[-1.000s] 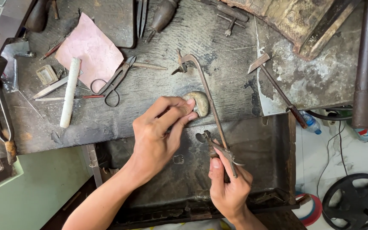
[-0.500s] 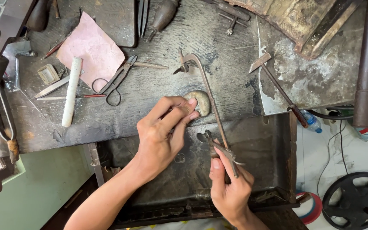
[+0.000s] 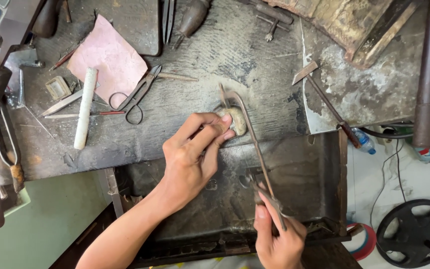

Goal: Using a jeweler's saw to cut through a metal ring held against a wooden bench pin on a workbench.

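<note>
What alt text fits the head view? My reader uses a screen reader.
Seen from above, a left hand presses a small pale piece against a dark, worn workbench while the right hand holds a jeweller's saw across it. Shears, a white rod and pink paper lie to the left.

A dark, scarred wooden worktop (image 3: 215, 55) fills the upper view, with a black metal tray (image 3: 314, 174) hung below its edge. Pale green floor (image 3: 41, 224) shows lower left, white tiles (image 3: 404, 174) right, in even daylight.
</note>
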